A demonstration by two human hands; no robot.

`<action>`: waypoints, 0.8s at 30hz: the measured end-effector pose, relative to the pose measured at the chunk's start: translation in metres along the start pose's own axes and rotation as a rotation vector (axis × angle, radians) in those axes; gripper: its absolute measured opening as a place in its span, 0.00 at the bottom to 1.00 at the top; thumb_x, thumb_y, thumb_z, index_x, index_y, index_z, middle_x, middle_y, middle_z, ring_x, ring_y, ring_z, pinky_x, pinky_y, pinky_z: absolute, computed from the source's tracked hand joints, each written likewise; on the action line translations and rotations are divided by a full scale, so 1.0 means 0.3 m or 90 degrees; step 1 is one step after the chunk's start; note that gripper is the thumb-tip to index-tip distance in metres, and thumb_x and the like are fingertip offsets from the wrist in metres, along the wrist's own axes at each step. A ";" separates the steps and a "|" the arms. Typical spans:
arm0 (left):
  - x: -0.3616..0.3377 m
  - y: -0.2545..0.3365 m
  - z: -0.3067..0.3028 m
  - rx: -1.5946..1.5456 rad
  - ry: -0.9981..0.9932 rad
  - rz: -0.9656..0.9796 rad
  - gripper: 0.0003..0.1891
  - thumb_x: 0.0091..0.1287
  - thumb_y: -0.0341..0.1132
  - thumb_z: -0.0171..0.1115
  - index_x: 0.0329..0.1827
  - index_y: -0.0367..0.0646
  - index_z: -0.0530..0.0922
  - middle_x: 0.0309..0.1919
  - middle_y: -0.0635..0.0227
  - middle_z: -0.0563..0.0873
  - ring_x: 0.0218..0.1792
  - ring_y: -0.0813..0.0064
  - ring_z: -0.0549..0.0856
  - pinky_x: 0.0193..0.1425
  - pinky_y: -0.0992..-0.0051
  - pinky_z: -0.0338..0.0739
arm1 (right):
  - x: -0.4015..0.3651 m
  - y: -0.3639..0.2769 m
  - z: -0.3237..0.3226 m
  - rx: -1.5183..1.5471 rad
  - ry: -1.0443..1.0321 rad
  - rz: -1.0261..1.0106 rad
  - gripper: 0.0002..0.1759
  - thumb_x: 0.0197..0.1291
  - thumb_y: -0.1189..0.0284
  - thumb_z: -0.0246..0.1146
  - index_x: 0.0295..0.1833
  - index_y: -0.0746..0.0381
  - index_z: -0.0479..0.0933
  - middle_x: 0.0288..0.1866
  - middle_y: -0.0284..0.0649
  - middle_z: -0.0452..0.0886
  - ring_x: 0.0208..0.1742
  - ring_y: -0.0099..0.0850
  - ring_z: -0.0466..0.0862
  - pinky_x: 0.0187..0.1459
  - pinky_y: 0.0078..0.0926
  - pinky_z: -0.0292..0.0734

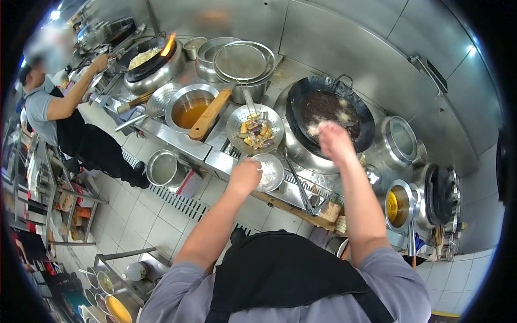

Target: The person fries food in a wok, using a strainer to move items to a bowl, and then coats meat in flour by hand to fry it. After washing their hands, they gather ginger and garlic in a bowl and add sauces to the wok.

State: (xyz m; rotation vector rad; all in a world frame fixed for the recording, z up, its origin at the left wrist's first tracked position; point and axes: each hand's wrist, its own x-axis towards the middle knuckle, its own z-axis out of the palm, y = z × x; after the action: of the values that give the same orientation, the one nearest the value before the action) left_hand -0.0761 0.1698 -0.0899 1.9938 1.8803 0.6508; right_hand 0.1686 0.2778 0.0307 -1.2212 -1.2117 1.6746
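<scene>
My left hand [246,175] is closed on the rim of a small metal bowl [269,171] with white powder or coated pieces in it. Over the near side of a black wok [362,107] hangs my right hand [336,141], its fingers pressed together; whatever they hold is too small to name. Dark oil fills the wok, with pale pieces floating in it. Just behind the bowl, a perforated strainer [231,127] holds cooked vegetable pieces [257,132], yellow and purple.
Left of the strainer stands a pot of brown liquid [186,110] with a wooden-handled tool [210,114] across it. Stacked sieves [240,60] sit behind. A pot of yellow oil [399,204] is at the right. A co-worker [70,118] stands at a flaming wok [141,58].
</scene>
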 end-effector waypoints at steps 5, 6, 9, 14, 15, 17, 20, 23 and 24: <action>-0.003 0.020 0.001 -0.024 0.005 -0.031 0.07 0.56 0.36 0.60 0.33 0.45 0.82 0.38 0.58 0.81 0.39 0.57 0.82 0.44 0.62 0.77 | 0.228 -0.042 -0.038 -0.469 0.087 -0.129 0.28 0.63 0.48 0.51 0.52 0.63 0.72 0.31 0.34 0.75 0.33 0.26 0.73 0.35 0.24 0.68; -0.011 0.022 0.011 -0.035 0.009 -0.026 0.07 0.56 0.36 0.60 0.33 0.44 0.82 0.37 0.58 0.81 0.38 0.57 0.82 0.43 0.61 0.77 | 0.250 -0.054 -0.017 -0.480 0.043 0.021 0.36 0.62 0.42 0.48 0.59 0.64 0.70 0.39 0.38 0.78 0.42 0.29 0.76 0.44 0.26 0.70; -0.036 0.020 0.039 -0.044 0.048 -0.010 0.07 0.56 0.36 0.60 0.33 0.44 0.82 0.37 0.58 0.82 0.39 0.57 0.82 0.44 0.61 0.77 | 0.341 -0.050 0.001 -0.462 -0.018 0.029 0.44 0.59 0.36 0.44 0.64 0.65 0.65 0.48 0.44 0.78 0.47 0.34 0.77 0.51 0.31 0.69; -0.086 0.047 -0.036 -0.108 -0.008 -0.087 0.09 0.58 0.38 0.60 0.37 0.44 0.82 0.41 0.55 0.83 0.48 0.54 0.80 0.51 0.62 0.75 | 0.417 -0.159 -0.040 -0.554 0.130 -0.231 0.35 0.64 0.44 0.46 0.58 0.65 0.71 0.42 0.46 0.82 0.45 0.34 0.80 0.52 0.30 0.69; -0.103 0.045 -0.045 -0.116 0.021 -0.089 0.10 0.58 0.38 0.61 0.37 0.44 0.82 0.42 0.54 0.83 0.50 0.54 0.79 0.52 0.63 0.74 | 0.382 -0.198 -0.037 -0.550 0.140 -0.268 0.34 0.64 0.45 0.46 0.55 0.66 0.73 0.39 0.46 0.81 0.41 0.34 0.80 0.47 0.31 0.71; -0.130 0.030 -0.052 -0.125 0.048 -0.097 0.10 0.58 0.38 0.61 0.38 0.43 0.82 0.42 0.54 0.83 0.52 0.54 0.78 0.54 0.63 0.73 | 0.297 -0.241 -0.021 -0.597 0.082 -0.216 0.33 0.65 0.45 0.45 0.55 0.65 0.73 0.34 0.43 0.81 0.39 0.35 0.80 0.45 0.31 0.72; -0.142 0.013 -0.060 -0.123 0.093 -0.077 0.09 0.58 0.37 0.59 0.36 0.44 0.82 0.40 0.52 0.82 0.45 0.54 0.81 0.48 0.62 0.76 | 0.303 -0.155 -0.039 -0.710 -0.032 -0.104 0.33 0.65 0.46 0.43 0.54 0.66 0.73 0.29 0.42 0.81 0.38 0.35 0.81 0.45 0.31 0.72; -0.137 0.015 -0.075 -0.138 0.094 -0.088 0.09 0.58 0.37 0.59 0.36 0.43 0.81 0.39 0.52 0.82 0.46 0.53 0.80 0.48 0.62 0.76 | 0.391 -0.002 -0.086 -0.769 -0.090 0.014 0.34 0.67 0.48 0.37 0.51 0.68 0.74 0.35 0.48 0.83 0.44 0.42 0.81 0.52 0.38 0.71; -0.139 0.021 -0.077 -0.144 0.098 -0.098 0.09 0.58 0.37 0.59 0.36 0.43 0.81 0.39 0.52 0.82 0.46 0.53 0.80 0.48 0.62 0.76 | 0.420 0.034 -0.094 -0.781 -0.107 0.050 0.34 0.68 0.49 0.36 0.49 0.68 0.75 0.37 0.50 0.83 0.47 0.44 0.81 0.53 0.38 0.70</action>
State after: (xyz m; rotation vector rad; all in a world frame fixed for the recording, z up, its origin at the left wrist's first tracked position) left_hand -0.0841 0.1260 -0.0715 1.6830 1.9264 0.9497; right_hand 0.1590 0.3977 -0.0169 -1.8043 -2.4736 0.9975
